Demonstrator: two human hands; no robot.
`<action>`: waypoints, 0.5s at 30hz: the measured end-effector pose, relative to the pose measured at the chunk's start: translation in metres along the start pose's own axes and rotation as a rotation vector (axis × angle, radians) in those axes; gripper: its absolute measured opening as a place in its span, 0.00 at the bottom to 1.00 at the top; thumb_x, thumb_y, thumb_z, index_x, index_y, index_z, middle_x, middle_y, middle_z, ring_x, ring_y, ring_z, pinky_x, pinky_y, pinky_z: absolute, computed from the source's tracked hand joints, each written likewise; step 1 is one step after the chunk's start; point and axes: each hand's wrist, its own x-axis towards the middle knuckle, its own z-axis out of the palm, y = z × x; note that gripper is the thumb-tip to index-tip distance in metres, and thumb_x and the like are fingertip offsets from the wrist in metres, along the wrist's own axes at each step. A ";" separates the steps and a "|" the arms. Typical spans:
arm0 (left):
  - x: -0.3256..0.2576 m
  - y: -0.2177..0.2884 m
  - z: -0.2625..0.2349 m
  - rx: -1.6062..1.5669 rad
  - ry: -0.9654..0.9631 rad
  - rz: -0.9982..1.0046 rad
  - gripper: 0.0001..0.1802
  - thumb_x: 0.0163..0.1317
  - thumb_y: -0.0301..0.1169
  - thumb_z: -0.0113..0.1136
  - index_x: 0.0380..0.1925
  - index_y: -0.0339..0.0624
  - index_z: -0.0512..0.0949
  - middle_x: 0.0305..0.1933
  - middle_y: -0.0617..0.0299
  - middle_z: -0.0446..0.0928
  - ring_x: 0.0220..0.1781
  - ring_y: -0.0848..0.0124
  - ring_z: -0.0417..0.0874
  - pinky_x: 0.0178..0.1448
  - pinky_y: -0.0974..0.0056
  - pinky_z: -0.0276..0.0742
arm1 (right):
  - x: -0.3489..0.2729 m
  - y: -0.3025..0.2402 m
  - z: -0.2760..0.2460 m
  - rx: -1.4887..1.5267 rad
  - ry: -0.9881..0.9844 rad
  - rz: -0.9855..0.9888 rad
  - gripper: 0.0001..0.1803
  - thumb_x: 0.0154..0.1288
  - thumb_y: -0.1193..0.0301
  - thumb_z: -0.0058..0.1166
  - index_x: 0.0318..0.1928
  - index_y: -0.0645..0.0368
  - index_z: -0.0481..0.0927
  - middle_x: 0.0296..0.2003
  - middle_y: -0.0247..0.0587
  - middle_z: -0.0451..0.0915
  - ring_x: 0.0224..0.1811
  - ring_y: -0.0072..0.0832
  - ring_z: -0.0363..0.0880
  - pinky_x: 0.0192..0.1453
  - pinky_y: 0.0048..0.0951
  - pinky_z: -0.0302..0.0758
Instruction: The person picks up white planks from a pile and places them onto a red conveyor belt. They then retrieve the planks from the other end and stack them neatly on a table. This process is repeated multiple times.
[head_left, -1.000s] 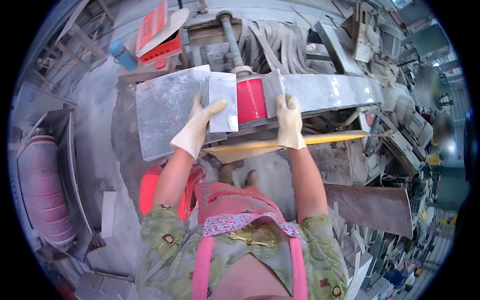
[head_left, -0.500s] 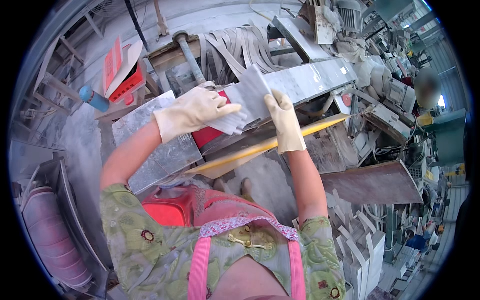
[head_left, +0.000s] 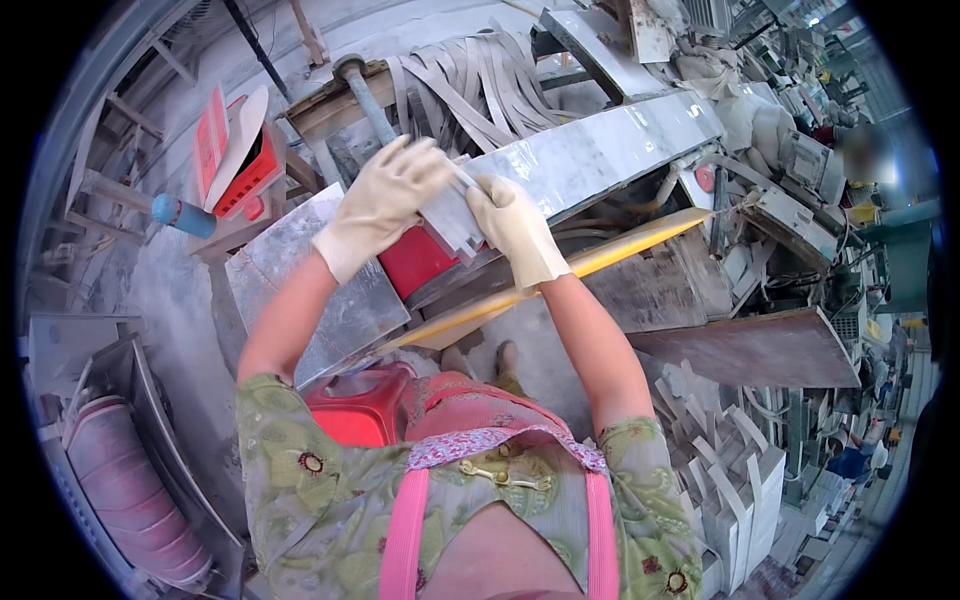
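Dusty stone-cutting workshop clutter surrounds the grey tabletop (head_left: 300, 290), where a long pale slab (head_left: 620, 145) runs toward the far right corner above a yellow strip (head_left: 600, 258) and a red block (head_left: 415, 262). Both gloved hands meet over the tabletop's middle on a small stack of grey stone tiles (head_left: 452, 215), held in the air just above the red block. The left hand (head_left: 385, 200) wraps over the stack's far end with fingers curled shut on it, the right hand (head_left: 515, 228) pinches its near right edge, and the stack's long axis slants from upper left down to lower right between them.
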 end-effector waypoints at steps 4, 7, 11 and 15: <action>-0.020 0.024 0.010 -0.467 -0.103 -0.969 0.43 0.64 0.46 0.66 0.74 0.39 0.61 0.69 0.45 0.71 0.69 0.51 0.74 0.74 0.54 0.69 | -0.001 0.013 -0.002 -0.089 0.028 -0.085 0.17 0.69 0.64 0.50 0.47 0.64 0.83 0.36 0.60 0.82 0.44 0.53 0.82 0.49 0.44 0.76; -0.040 0.054 0.034 -1.346 0.092 -1.198 0.40 0.71 0.53 0.58 0.74 0.40 0.60 0.69 0.49 0.72 0.67 0.57 0.77 0.71 0.52 0.72 | 0.001 -0.007 -0.023 0.067 -0.114 0.122 0.18 0.68 0.62 0.50 0.47 0.65 0.82 0.36 0.61 0.82 0.44 0.56 0.82 0.49 0.44 0.76; -0.021 0.092 0.010 -1.944 0.300 -1.017 0.36 0.75 0.53 0.53 0.73 0.42 0.62 0.67 0.55 0.74 0.64 0.64 0.80 0.67 0.50 0.75 | -0.019 0.005 -0.007 -0.139 -0.057 -0.105 0.19 0.69 0.63 0.50 0.48 0.66 0.82 0.35 0.60 0.83 0.42 0.55 0.84 0.47 0.45 0.77; -0.004 0.103 -0.002 -1.779 0.188 -0.955 0.33 0.73 0.46 0.59 0.70 0.39 0.66 0.65 0.54 0.75 0.65 0.66 0.79 0.65 0.55 0.76 | -0.029 0.006 -0.011 -0.066 -0.080 0.032 0.18 0.71 0.63 0.49 0.47 0.66 0.81 0.36 0.61 0.83 0.44 0.57 0.82 0.48 0.47 0.76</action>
